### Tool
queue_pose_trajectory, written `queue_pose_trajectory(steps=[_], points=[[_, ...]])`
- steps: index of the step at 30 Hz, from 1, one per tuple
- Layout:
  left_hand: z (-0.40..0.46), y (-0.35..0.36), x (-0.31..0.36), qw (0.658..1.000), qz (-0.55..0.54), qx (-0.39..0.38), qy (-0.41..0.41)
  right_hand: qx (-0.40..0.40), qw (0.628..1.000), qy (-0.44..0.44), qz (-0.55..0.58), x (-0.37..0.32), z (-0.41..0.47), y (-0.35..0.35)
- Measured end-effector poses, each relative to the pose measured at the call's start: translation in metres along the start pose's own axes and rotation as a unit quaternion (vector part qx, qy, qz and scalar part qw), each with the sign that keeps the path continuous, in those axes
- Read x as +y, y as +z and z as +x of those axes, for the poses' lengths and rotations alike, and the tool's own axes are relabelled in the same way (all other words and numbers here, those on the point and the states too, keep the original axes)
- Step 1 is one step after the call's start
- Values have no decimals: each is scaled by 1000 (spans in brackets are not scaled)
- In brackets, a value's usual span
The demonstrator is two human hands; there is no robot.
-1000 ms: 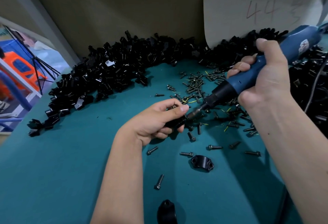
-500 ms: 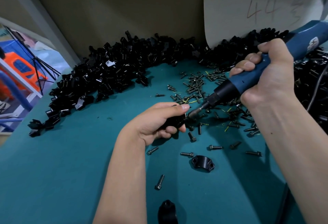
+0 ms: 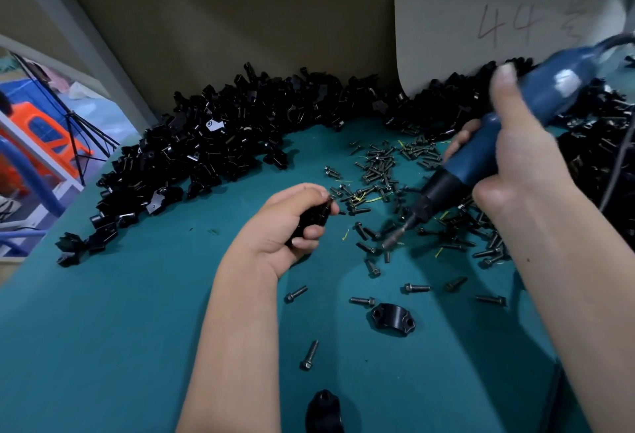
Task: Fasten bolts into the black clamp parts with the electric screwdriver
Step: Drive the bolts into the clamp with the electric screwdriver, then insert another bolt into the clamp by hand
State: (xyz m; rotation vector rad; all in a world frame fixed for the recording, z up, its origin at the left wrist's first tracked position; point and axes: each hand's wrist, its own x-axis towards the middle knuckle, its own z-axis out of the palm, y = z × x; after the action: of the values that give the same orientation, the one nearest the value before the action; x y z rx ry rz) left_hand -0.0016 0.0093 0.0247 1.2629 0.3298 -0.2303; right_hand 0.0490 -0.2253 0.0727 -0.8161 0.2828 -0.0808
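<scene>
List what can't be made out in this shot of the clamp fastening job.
- Black clamp part in the left hand, head view: fingers cover most of it; whether its bolt is seated is hidden.
- Blue electric screwdriver in the right hand: motion blur smears its bit; any bolt on the tip is unreadable.
- Second black clamp piece: cut off by the bottom edge.
- Handwriting after "44" on the white board: too faint.

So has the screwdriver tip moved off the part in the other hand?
Yes. The electric screwdriver tip has swung right and down from the clamp part in the left hand, toward the loose bolts.
</scene>
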Motion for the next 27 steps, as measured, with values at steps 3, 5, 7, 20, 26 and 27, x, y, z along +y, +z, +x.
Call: queue_pose_trajectory(steps=[3,5,7,20,26,27], points=[[2,1,0,997,-68,4,-22,-8,992,55,-111,13,3,0],[2,2,-1,990,-133,-9,-41,-10,986,93,-135,21,6,1],[3,2,0,979,-194,-27,-54,-10,980,106,-170,28,10,0],[-10,13,2,945,-271,-183,-17,40,624,-213,-751,51,8,-11],[-9,15,-3,956,-213,-195,48,-97,709,-354,-602,36,5,-4],[-9,15,-3,958,-201,-196,57,-178,746,-322,-555,36,1,0]])
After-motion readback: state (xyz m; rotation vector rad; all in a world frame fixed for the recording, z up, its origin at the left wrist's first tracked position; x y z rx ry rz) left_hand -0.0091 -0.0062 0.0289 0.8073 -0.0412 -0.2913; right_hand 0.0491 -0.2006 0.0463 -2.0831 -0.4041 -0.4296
